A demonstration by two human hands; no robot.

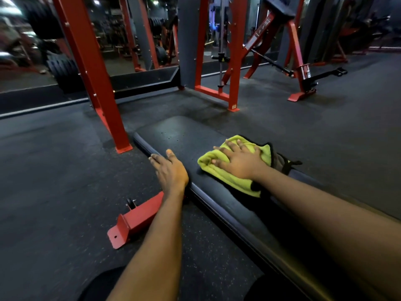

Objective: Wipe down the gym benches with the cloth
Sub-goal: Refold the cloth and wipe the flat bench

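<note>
Nearest, two forearms [152, 246] stretched forward. Beneath, dark floor [54, 170]; far left, red rack [97, 72]. From near right to far centre, black bench [186, 135]; left of it, red foot [134, 222]. On bench's right half, yellow cloth [230, 181], pressed flat under right hand [238, 161], fingers spread. On left edge, left hand [171, 170], fingers straight, together.

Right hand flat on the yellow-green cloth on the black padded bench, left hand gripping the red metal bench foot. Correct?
Wrong on the left hand: the head view shows it resting on the left edge of the black padded bench, clear of the red metal bench foot. The right hand is flat on the yellow-green cloth, as stated.
</note>
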